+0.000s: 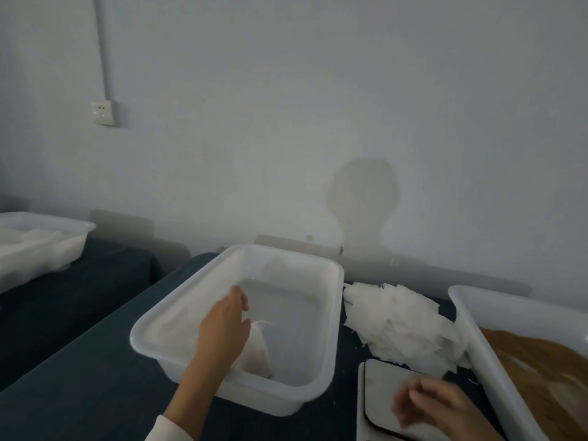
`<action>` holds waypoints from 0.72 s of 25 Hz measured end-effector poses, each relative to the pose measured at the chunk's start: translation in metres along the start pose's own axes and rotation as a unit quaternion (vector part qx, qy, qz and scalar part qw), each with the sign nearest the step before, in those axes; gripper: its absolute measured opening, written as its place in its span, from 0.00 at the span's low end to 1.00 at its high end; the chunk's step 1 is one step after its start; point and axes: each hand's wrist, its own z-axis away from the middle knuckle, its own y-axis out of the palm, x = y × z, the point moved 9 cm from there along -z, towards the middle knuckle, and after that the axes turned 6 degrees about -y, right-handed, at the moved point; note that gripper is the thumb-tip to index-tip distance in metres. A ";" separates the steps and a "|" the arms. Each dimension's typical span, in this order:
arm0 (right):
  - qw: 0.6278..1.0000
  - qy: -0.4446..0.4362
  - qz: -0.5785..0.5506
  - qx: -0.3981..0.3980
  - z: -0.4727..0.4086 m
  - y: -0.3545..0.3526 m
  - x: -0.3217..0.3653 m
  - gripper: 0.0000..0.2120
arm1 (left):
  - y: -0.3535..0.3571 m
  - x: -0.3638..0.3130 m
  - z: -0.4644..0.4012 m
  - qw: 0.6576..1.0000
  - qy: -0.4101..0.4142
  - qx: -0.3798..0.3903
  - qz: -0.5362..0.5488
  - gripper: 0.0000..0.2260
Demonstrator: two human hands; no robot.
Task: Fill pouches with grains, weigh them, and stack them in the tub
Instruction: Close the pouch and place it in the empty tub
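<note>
Dropping a filled pouch into the tub

The left hand is down inside the white tub at center frame, fingers curled over the top of a pale pouch that leans against the tub's near wall, low center. My take: best to lay it flat in a corner so later ones stack neatly, and let go only once it's settled, since a soft bag of grain will probably slump. The pouch looks thin, whitish and a bit see-through. The right hand hovers over the flat scale at lower right, too blurry to tell if it's open or closed. The empty pouches are heaped on the desk right of the tub; the grain tray is at the right edge.
</note>
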 end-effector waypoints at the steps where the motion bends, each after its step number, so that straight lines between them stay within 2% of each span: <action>1: 0.999 -0.020 -0.003 -0.029 -0.001 -0.010 0.009 0.09 | -0.003 -0.006 0.002 1.000 0.016 -0.018 0.000 0.09; 3: 0.992 -0.048 0.027 -0.116 -0.016 -0.034 0.029 0.11 | -0.001 -0.022 0.005 0.999 0.041 -0.029 0.012 0.09; 6: 0.976 -0.060 0.077 -0.195 -0.043 -0.058 0.043 0.11 | 0.018 -0.051 0.012 0.995 0.094 0.000 0.032 0.07; 10: 0.933 -0.084 0.178 -0.300 -0.063 -0.077 0.053 0.12 | 0.039 -0.068 0.015 0.992 0.117 0.028 0.032 0.06; 13: 0.894 -0.100 0.336 -0.279 -0.084 -0.063 0.062 0.10 | 0.049 -0.067 0.013 0.993 0.113 0.035 0.022 0.05; 14: 0.866 -0.084 0.421 -0.256 -0.093 -0.059 0.061 0.09 | 0.051 -0.067 0.013 0.992 0.115 0.037 0.020 0.05; 16: 0.795 0.002 0.567 -0.216 -0.107 -0.063 0.047 0.15 | 0.054 -0.066 0.013 0.992 0.119 0.038 0.015 0.05; 18: 0.763 0.082 0.610 -0.198 -0.112 -0.077 0.031 0.21 | 0.056 -0.064 0.012 0.992 0.117 0.039 0.007 0.04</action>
